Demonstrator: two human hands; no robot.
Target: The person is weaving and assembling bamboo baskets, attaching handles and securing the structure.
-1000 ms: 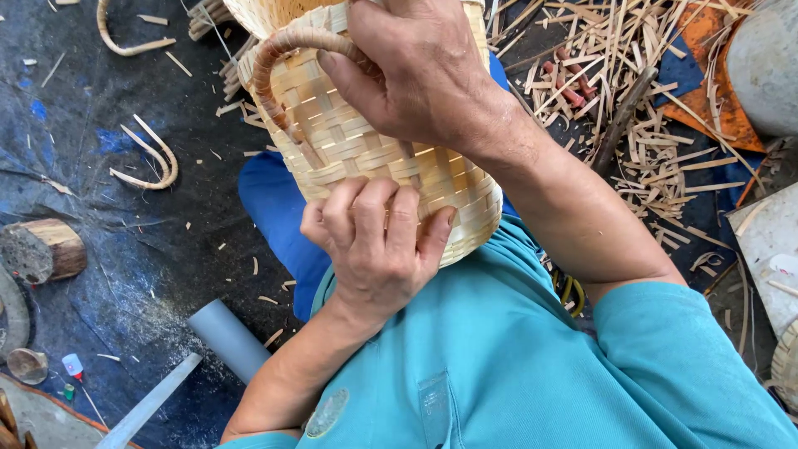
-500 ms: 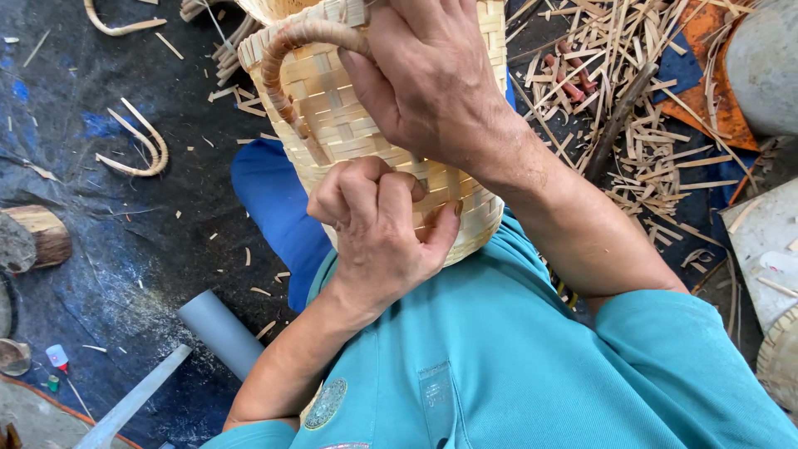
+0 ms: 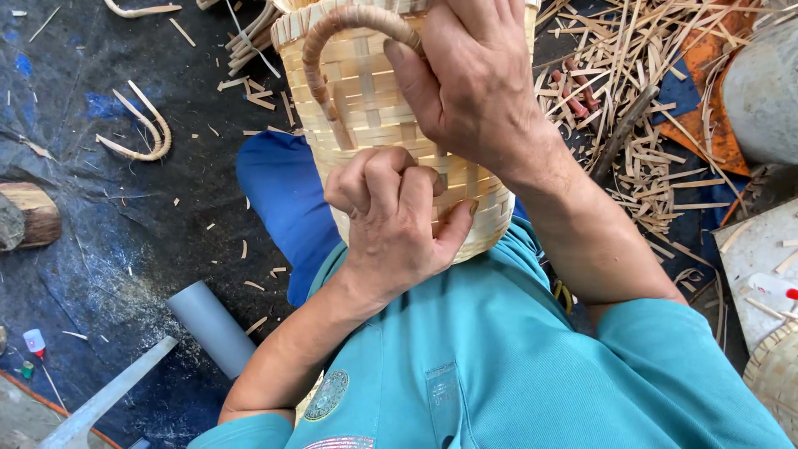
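A pale woven bamboo basket [image 3: 366, 100] rests against my lap, with a curved rattan handle [image 3: 320, 58] on its side. My right hand [image 3: 474, 83] grips the basket near the top end of the handle, thumb by the handle. My left hand [image 3: 391, 212] presses on the lower weave with fingers curled, fingertips pinching at a strip just below the handle's lower end. The basket's rim and far side are out of view.
Bent rattan handle pieces [image 3: 141, 137] lie on the dark tarp at left. A wood block [image 3: 29, 216] sits at the left edge, a grey pipe [image 3: 212, 324] near my knee. Bamboo strips [image 3: 632, 100] are heaped at right beside a grey bucket [image 3: 765, 83].
My left hand's fingers have curled from flat on the basket into a pinch. The basket and my right hand have stayed almost still; the view has shifted slightly.
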